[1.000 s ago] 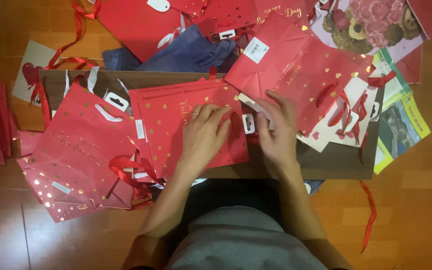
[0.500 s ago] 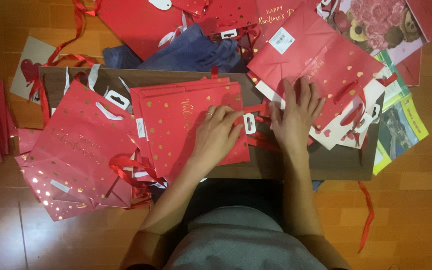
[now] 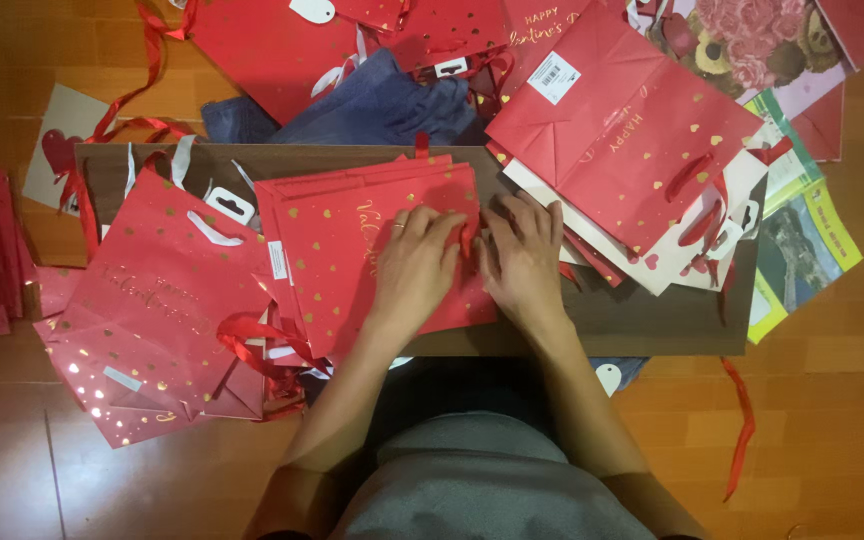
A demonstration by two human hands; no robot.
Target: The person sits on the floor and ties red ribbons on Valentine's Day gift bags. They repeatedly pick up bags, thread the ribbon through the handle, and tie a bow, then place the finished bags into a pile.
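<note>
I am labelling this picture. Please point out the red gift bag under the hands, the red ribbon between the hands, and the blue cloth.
red gift bag (image 3: 337, 250): head view, flat front face.
red ribbon (image 3: 467, 238): head view, strip between the hands.
blue cloth (image 3: 382, 105): head view, middle fold.

Right hand (image 3: 522, 262) moved left off the white hang tag, now beside left hand (image 3: 414, 262) on the flat red gift bag (image 3: 352, 250). Both hands' fingers now meet at its red ribbon handle (image 3: 468, 238). Tag now covered.

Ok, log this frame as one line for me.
left hand: flat on red gift bag | right hand: at bag's right edge, by red ribbon handle | surface: brown board | around: more red bags
</note>
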